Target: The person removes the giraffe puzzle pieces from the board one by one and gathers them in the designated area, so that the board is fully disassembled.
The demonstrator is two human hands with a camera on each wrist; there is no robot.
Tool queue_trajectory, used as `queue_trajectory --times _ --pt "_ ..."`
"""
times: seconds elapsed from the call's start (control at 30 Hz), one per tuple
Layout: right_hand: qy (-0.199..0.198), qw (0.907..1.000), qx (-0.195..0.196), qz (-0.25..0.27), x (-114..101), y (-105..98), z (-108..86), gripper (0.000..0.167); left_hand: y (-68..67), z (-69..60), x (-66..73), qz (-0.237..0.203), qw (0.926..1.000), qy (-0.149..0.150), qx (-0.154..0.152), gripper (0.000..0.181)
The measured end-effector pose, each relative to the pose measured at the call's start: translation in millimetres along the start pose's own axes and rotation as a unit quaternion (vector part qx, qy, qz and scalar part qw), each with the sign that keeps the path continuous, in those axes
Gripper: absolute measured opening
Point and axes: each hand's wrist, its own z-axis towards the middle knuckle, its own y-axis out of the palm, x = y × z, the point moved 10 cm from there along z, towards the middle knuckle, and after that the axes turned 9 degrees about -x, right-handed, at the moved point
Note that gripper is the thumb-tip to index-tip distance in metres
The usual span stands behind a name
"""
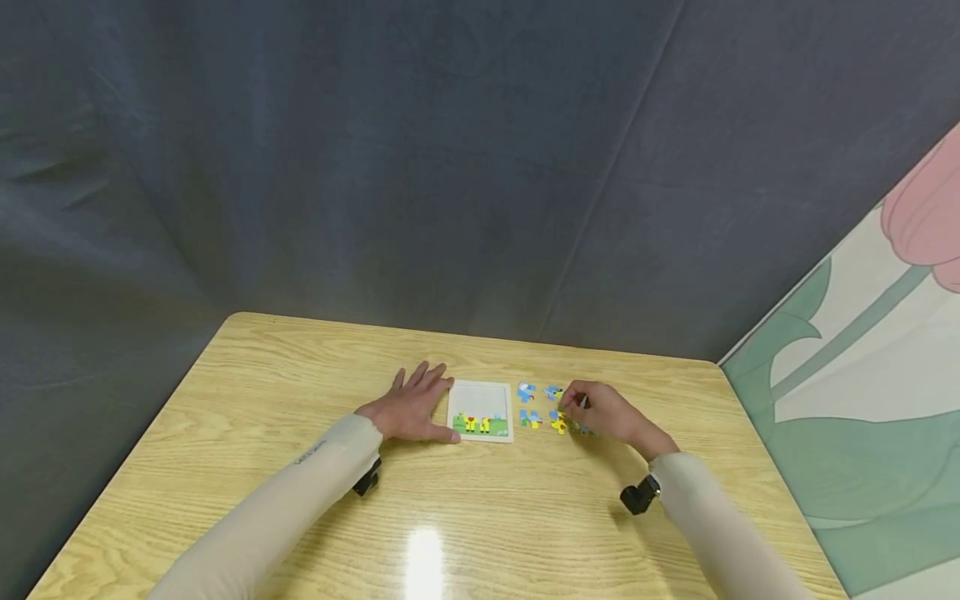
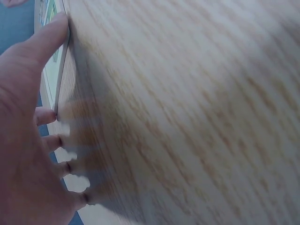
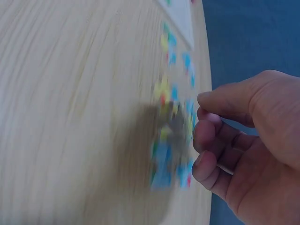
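A white puzzle frame (image 1: 480, 439) lies on the table, with pieces showing green ground and yellow figures along its lower part. My left hand (image 1: 411, 410) is spread flat at its left side; the thumb rests on the lower left corner and the index fingertip touches near the upper left. In the left wrist view, the left hand (image 2: 23, 108) has its thumb on the frame's edge. My right hand (image 1: 606, 410) is over loose puzzle pieces (image 1: 531, 419) right of the frame. In the right wrist view, the right hand (image 3: 253, 136) has loosely bent fingers, with no piece visible between them.
Several colourful loose pieces (image 3: 161, 164) lie in rows on the wooden table (image 1: 480, 508), some partly hidden by the right hand and blurred in the right wrist view. A dark curtain (image 1: 420, 167) stands behind the table, and a flower-patterned panel (image 1: 885, 400) on the right.
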Motion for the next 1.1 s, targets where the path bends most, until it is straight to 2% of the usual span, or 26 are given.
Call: queue_trajectory --times 0.3,0.43,0.67,0.8,0.97,1.1 --pt "-0.039 0.9986 -0.034 -0.008 -62 37 44.3 0.016 0.6 0.3 -2.3 0.008 1.0000 -0.003 -0.001 0.105" --pt "-0.052 0.9970 -0.051 -0.023 -81 56 62.2 0.014 0.9 0.7 -2.2 0.013 0.9999 -0.005 -0.001 0.105" --pt "-0.065 0.9946 -0.079 -0.016 -97 79 78.3 0.010 2.2 2.4 -1.9 0.015 0.9999 -0.004 -0.002 0.103" --pt "-0.058 0.9946 -0.075 -0.041 -103 86 80.9 0.008 2.9 3.8 -3.0 0.018 0.9998 -0.007 -0.002 0.103" --pt "-0.030 0.9930 -0.074 -0.087 -110 93 82.6 0.025 3.4 5.5 -3.7 0.028 0.9996 -0.008 -0.001 0.104" --pt "-0.021 0.9930 -0.083 -0.081 -114 97 84.5 0.030 2.9 5.0 -3.8 0.029 0.9995 -0.007 0.002 0.103"
